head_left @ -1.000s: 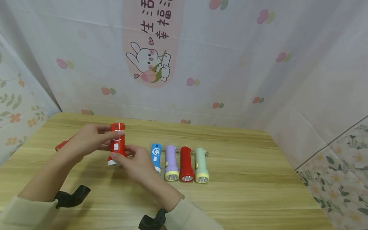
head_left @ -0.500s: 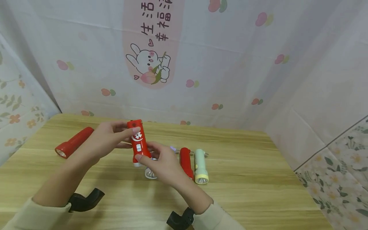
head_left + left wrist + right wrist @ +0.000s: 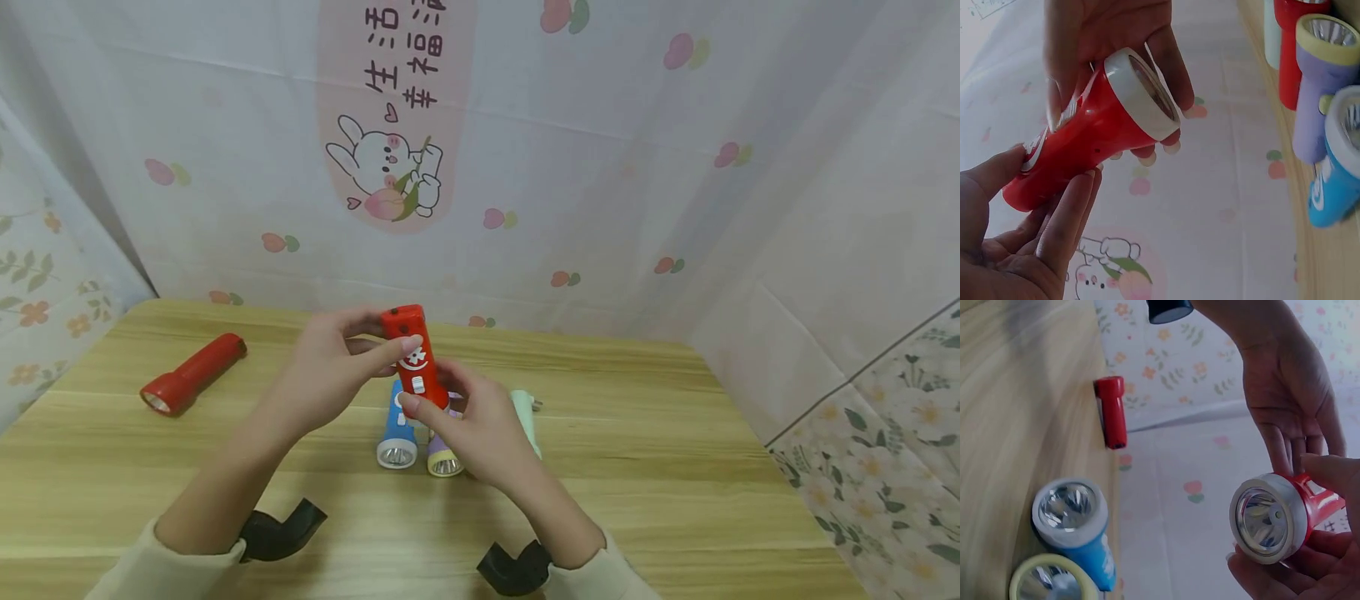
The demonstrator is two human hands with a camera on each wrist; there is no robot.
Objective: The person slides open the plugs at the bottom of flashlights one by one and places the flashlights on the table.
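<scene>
A red flashlight (image 3: pixel 432 388) with a white rim and a white emblem is held above the table between both hands. My left hand (image 3: pixel 326 375) pinches its tail end, thumb over the emblem. Lower down, near the lamp head, my right hand (image 3: pixel 487 433) grips it with the thumb on the front. In the left wrist view its white rim (image 3: pixel 1129 94) tilts up; the right wrist view shows the silver reflector (image 3: pixel 1263 519), unlit. Beneath the hands lie a blue flashlight (image 3: pixel 397 433) and a purple flashlight (image 3: pixel 444 458), partly covered.
Another red flashlight (image 3: pixel 193 375) lies at the table's left. A mint flashlight (image 3: pixel 527 417) with plug prongs shows past my right hand. In the row, a red flashlight (image 3: pixel 1290 69) is hidden from the head view. A patterned curtain (image 3: pixel 600 167) hangs behind the wooden table (image 3: pixel 675 467).
Both hands have carried the held flashlight rightward, from the table's left part to above the row. The lone red flashlight at left has come into full view.
</scene>
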